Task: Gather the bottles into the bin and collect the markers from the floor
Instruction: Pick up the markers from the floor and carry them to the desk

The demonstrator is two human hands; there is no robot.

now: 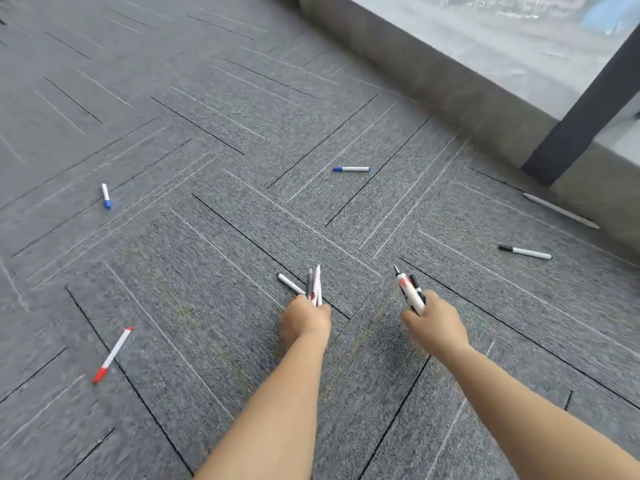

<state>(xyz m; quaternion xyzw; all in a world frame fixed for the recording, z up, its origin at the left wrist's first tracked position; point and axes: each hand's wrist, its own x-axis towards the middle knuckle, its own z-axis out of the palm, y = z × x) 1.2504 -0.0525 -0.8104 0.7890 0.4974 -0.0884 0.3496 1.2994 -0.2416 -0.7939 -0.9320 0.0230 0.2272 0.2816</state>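
Both hands were full — the left hand (306,318) gripped a marker bunch (313,285), the right hand (433,323) two markers (412,292) — yet five markers lay scattered on the carpet (207,237); no bottles or bin showed.

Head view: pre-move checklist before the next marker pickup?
1. Left hand gripping its marker bundle: ok.
2. Right hand gripping its markers: ok.
3. Free hand for another pickup: not ok, both are full.
4. Loose markers located: ok; red marker, two blue markers, black marker, grey pen by the wall.
5. Carpet path to them unobstructed: ok.
6. Bin and bottles located: cannot tell, none in view.
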